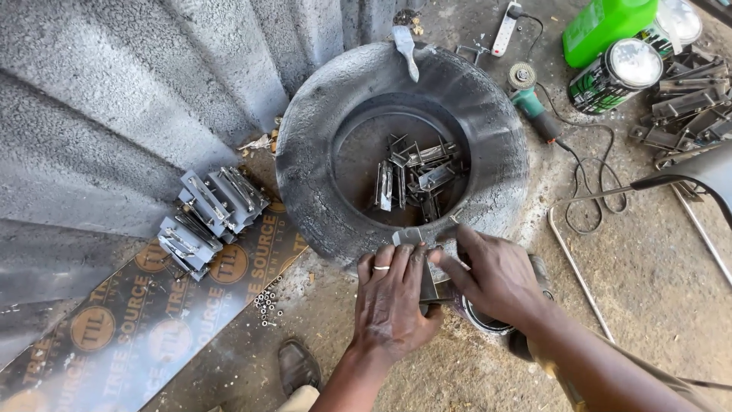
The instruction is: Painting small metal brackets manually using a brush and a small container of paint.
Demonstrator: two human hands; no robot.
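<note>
I press a small metal bracket against the near rim of the old tyre, my left hand flat over it, fingers together, and my right hand pinching its right edge. It feels stiff, light and sharp-edged, I judge, so the flat faces are the safest hold. More brackets lie inside the tyre, a painted batch sits at left on a printed board, and an angle grinder lies far right on dusty concrete.
</note>
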